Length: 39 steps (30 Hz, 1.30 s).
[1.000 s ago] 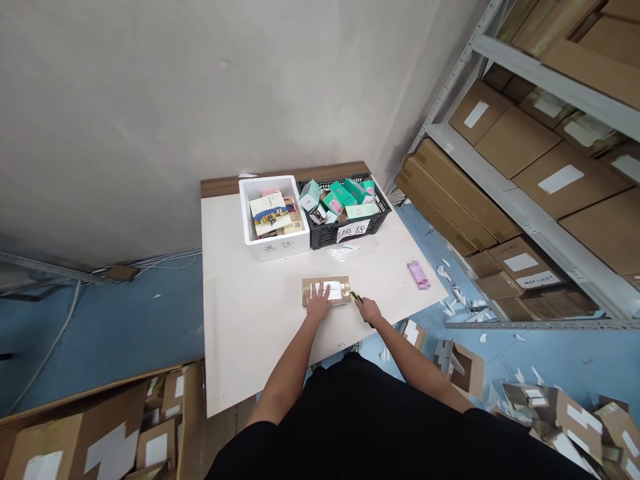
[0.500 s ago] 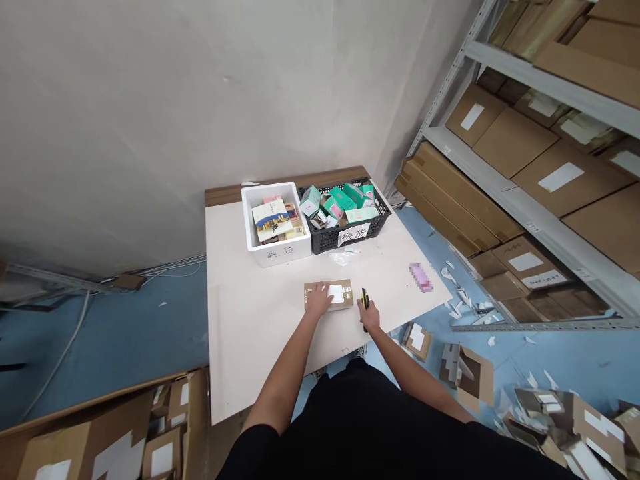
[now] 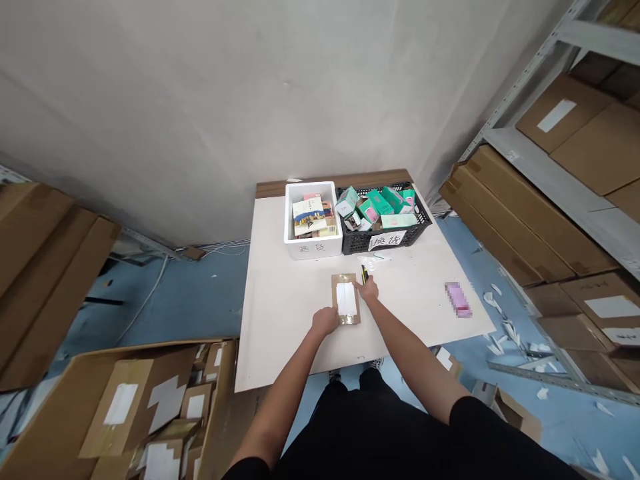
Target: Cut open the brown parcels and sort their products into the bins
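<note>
The left hand (image 3: pixel 325 321) is clamped on the near left edge of a small rectangular brown cardboard parcel (image 3: pixel 345 300), at its eight o'clock. The right hand (image 3: pixel 369 289) is closed around a slim black-and-yellow utility knife (image 3: pixel 365 275) aimed toward twelve, and its fingertips meet the parcel's edge at two o'clock. The parcel, white label (image 3: pixel 347 294) upward, is over the middle of a pale cream tabletop (image 3: pixel 280 320), long sides running six to twelve; whether it is slightly lifted cannot be told. From the parcel, a pink oblong thing (image 3: pixel 457 300), pixelated, lies well apart at three o'clock. A crumpled clear plastic scrap (image 3: pixel 369 262) lies near at one. Farther off, at eleven, a white foam box (image 3: pixel 314 250) holds paper books (image 3: pixel 309 215); just beside it, at one, a black perforated plastic basket (image 3: pixel 357 243) is heaped with small green and white cartons (image 3: pixel 381 202). Beyond, at twelve, rises a grey wall (image 3: pixel 300 100).
</note>
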### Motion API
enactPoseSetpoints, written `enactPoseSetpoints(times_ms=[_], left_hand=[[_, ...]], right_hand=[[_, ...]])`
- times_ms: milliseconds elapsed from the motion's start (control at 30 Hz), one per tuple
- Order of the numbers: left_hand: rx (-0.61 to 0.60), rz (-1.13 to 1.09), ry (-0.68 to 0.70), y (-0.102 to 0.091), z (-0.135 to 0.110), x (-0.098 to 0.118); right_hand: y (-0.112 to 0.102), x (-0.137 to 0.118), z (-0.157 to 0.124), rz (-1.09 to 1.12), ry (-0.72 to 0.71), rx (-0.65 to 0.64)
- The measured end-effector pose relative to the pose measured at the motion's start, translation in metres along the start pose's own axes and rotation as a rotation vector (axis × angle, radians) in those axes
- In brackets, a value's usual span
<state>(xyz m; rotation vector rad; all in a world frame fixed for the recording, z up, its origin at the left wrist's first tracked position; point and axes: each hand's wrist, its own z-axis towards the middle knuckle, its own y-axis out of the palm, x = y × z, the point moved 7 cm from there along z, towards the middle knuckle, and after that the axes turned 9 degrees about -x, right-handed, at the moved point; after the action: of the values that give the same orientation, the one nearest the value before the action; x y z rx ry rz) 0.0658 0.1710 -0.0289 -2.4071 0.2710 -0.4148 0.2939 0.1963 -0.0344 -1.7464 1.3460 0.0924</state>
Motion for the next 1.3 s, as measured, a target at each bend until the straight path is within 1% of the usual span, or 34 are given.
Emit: enactPoseSetpoints(times_ms=[67,133,167,233,300,367,400,467,567,633,700,733,800,867,933,1000,1067,1167,1300], left_hand=[[0.048,0.02,0.029,-0.01,0.0,0.004],[0.105,0.076,0.098,-0.023,0.006,0.01],[0.123,0.112,0.152,-0.029,0.011,0.015],[0.122,0.17,0.263,-0.035,0.02,0.021],[0.096,0.196,0.33,-0.033,0.029,0.021],[0.091,0.195,0.325,-0.025,0.035,0.018],[0.103,0.185,0.295,-0.021,0.037,0.016],[0.146,0.156,0.184,-0.013,0.038,0.012],[0.19,0.134,-0.026,-0.003,0.033,0.011],[0.19,0.136,-0.079,0.0,0.029,0.015],[0.214,0.129,-0.038,-0.003,0.024,0.019],[0.228,0.125,0.007,-0.004,0.023,0.02],[0.223,0.12,0.113,-0.005,0.023,0.02],[0.168,0.112,0.184,0.001,0.026,0.018],[0.129,0.098,0.201,0.009,0.032,0.013],[0.141,0.08,0.208,0.015,0.036,0.01],[0.178,0.061,0.228,0.019,0.04,0.01],[0.218,0.046,0.235,0.022,0.044,0.01],[0.213,0.048,0.221,0.025,0.047,0.009]], right_hand=[[-0.005,0.006,-0.008,-0.003,-0.031,0.041],[-0.002,0.028,-0.027,-0.012,-0.001,0.094],[0.004,0.043,-0.039,-0.024,0.021,0.101],[0.024,0.071,-0.062,-0.053,0.052,0.058],[0.046,0.093,-0.08,-0.076,0.051,-0.022],[0.058,0.105,-0.086,-0.07,0.069,-0.074],[0.059,0.106,-0.084,-0.063,0.077,-0.08],[0.049,0.099,-0.072,-0.055,0.089,-0.059],[0.02,0.071,-0.042,-0.065,0.105,0.001],[0.004,0.05,-0.025,-0.071,0.082,0.026],[-0.008,0.036,-0.014,-0.058,0.045,0.055],[-0.012,0.034,-0.013,-0.031,0.03,0.059],[-0.014,0.04,-0.015,0.049,0.011,0.034],[-0.012,0.055,-0.023,0.098,0.004,-0.026],[-0.008,0.074,-0.033,0.087,0.007,-0.083],[-0.004,0.089,-0.041,0.061,0.019,-0.136],[-0.001,0.096,-0.044,0.053,0.025,-0.187],[0.001,0.094,-0.042,0.045,0.022,-0.245],[0.0,0.086,-0.039,0.014,0.019,-0.248]])
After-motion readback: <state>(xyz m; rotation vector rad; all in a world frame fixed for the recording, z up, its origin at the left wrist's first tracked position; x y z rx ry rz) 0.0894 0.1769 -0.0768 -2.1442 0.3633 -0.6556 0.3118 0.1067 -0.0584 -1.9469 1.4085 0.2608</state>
